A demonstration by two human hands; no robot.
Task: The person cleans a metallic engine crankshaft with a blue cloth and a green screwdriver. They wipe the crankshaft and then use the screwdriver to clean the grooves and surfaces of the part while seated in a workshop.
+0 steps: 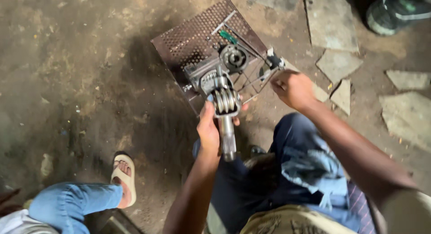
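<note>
My left hand [209, 128] grips a steel gear shaft [226, 113] with several gear wheels and a splined end pointing toward me. The shaft's far end sits against a metal gearbox housing [211, 72] lying on a perforated metal crate [197, 36]. My right hand [292, 88] is closed in a fist at the crate's right corner, by a small dark part [274, 61]; what it holds is hidden. A round bearing hub [233, 58] and a green-handled tool [228, 36] lie on the crate.
Dirt floor with broken stone slabs [332, 23] at the right. Another person's jeans leg and sandalled foot [123, 178] are at lower left. A dark shoe [395, 9] shows at top right. My knees in dark trousers [287, 162] fill the bottom centre.
</note>
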